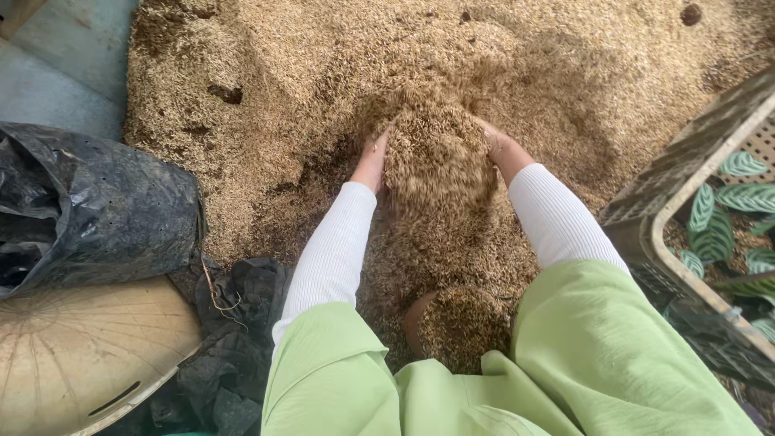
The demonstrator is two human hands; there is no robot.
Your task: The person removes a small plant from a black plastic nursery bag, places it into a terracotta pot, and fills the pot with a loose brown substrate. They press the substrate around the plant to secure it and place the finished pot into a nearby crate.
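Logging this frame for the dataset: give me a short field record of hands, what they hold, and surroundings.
left hand: cupped against the left side of a heap of rice husks
right hand: cupped against the right side of the same heap
scooped husks: raised between both hands, some spilling down
husk pile: spread wide over the ground
small pot: below the hands, filled with husks
black bag: left, open
conical hat: lower left
plastic crate: right, holds striped-leaf plants
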